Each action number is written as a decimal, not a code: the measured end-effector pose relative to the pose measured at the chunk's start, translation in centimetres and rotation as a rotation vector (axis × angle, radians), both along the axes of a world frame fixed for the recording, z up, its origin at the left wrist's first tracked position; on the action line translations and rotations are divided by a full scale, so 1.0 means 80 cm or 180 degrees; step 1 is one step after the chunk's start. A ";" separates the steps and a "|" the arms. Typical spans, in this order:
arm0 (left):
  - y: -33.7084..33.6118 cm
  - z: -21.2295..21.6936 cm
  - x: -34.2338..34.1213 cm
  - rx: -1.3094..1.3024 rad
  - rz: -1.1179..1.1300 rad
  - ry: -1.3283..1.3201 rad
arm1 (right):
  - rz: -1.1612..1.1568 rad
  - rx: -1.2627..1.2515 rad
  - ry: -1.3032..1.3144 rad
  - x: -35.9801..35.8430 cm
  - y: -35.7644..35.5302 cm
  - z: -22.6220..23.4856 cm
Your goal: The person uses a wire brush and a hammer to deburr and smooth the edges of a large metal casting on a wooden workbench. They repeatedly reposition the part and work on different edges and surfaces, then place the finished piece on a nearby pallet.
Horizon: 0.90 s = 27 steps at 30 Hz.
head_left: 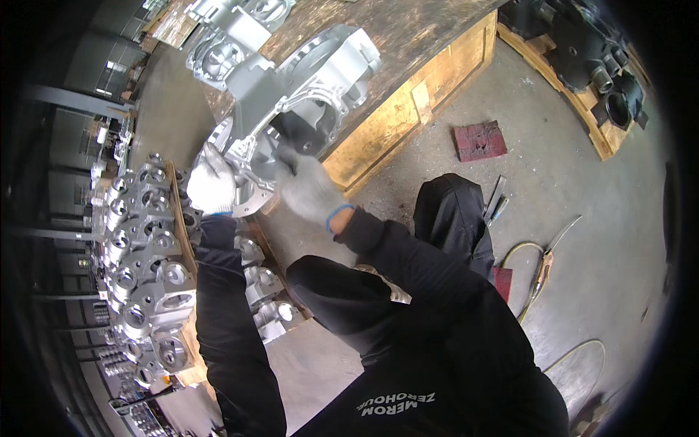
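Observation:
A large silver metal casting [256, 140] with a wide round opening lies at the near end of the wooden workbench [408, 54]. My left hand [212, 182], in a white glove with a blue cuff, grips the casting's near left rim. My right hand [312, 188], gloved the same way, is at the near side of the opening. Its fingers look curled together and slightly blurred; whatever they hold, if anything, I cannot make out. Farther along the bench another silver casting [222, 54] touches or nearly touches the first.
Rows of silver castings [135, 277] are stacked on the left, beside a wooden board [182, 218]. On the floor at right lie a dark red mat [480, 140], an air gun [544, 268] with its hose, and a flat metal tool [496, 198]. A pallet [564, 84] carries black parts.

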State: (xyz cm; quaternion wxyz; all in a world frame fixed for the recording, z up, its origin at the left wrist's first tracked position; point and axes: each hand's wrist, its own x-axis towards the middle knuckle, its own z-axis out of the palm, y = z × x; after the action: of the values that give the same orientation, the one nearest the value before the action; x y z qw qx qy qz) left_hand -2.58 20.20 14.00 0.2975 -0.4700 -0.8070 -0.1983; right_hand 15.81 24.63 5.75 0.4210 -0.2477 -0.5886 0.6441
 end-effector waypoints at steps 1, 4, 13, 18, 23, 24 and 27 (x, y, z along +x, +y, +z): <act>0.001 0.000 0.001 0.0073 -0.0124 0.0126 | -0.0204 -0.0221 -0.0142 -0.009 0.006 0.001; 0.001 0.002 0.007 0.0020 -0.0119 0.0087 | -0.0299 -0.0644 -0.0318 -0.034 0.020 0.010; -0.005 0.008 -0.001 -0.0476 -0.0014 -0.0438 | 0.0038 0.0713 -0.1462 0.013 0.049 0.017; 0.001 -0.009 -0.020 -0.0014 -0.0309 0.0109 | -0.1104 0.4758 -0.2097 0.047 0.055 0.028; -0.002 -0.014 -0.030 -0.0102 -0.0356 0.0349 | -0.0845 0.5272 -0.3607 0.033 0.088 0.042; -0.003 -0.013 -0.031 -0.0134 -0.0580 0.0180 | -0.0163 0.5518 -0.3707 0.039 0.091 0.046; -0.007 -0.011 -0.032 -0.0199 -0.0886 -0.0318 | -0.0263 0.5389 -0.3037 0.066 0.081 0.055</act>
State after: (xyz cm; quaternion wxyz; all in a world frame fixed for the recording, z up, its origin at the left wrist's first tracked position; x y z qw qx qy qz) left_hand -5.16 19.66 13.14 0.2117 -0.5760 -0.7536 -0.2355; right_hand 21.12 31.10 10.19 0.1992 -0.1184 -0.9568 -0.1758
